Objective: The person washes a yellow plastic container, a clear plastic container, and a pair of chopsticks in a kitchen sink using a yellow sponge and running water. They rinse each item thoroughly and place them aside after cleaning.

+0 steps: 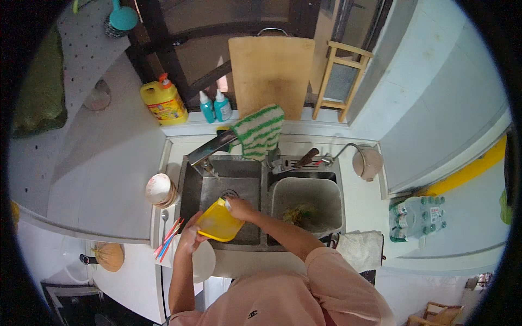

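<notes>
A yellow plastic tray or lid (220, 222) is tilted over the left basin of a steel sink (261, 212). My left hand (191, 235) grips its lower left edge, with what looks like suds on the skin. At its upper right corner my right hand (239, 208) presses something small and whitish against it; what that is cannot be told. Water runs from the faucet (212, 148) into the left basin, and a green-striped cloth (261, 132) hangs over the faucet's body. In the right basin sits a grey tub (338, 199) with food scraps in it.
Stacked bowls (159, 190), a spoon (164, 218), colored straws (169, 240) and a round white container (202, 261) lie left of the sink. To the right are a folded white cloth (359, 248) and packed bottles (418, 218). A cutting board (272, 77) and yellow detergent jug (164, 104) stand behind.
</notes>
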The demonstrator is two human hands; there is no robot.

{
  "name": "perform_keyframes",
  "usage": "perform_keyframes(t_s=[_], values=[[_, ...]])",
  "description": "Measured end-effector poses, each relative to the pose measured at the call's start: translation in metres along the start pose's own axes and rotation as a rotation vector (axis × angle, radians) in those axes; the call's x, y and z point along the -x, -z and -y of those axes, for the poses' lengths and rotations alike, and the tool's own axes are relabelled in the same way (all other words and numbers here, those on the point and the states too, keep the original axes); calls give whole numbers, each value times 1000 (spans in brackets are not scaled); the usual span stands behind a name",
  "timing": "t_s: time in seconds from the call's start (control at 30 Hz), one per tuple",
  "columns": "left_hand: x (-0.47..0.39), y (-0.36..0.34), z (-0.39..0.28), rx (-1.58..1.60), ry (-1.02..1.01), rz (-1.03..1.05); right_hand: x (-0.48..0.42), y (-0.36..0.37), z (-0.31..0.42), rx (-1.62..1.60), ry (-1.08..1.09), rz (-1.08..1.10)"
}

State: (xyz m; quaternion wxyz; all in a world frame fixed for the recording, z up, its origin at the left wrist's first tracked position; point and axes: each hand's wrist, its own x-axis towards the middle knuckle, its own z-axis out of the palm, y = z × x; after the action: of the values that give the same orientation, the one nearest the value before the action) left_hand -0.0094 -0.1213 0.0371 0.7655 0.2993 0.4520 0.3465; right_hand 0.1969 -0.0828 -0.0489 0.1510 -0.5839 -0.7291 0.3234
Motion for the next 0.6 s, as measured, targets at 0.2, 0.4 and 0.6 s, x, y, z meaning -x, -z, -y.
perform_keyframes(t_s=[0.2, 0.4, 0.6], values=[[9, 11, 2, 61, -8, 4, 12, 10, -30, -1108, -378, 410], [26, -30, -26, -448, -234, 219, 1, -23, -31, -787, -243, 428], [21, -46, -32, -1761, -568, 255, -20, -20, -27, -475, -136, 485]])
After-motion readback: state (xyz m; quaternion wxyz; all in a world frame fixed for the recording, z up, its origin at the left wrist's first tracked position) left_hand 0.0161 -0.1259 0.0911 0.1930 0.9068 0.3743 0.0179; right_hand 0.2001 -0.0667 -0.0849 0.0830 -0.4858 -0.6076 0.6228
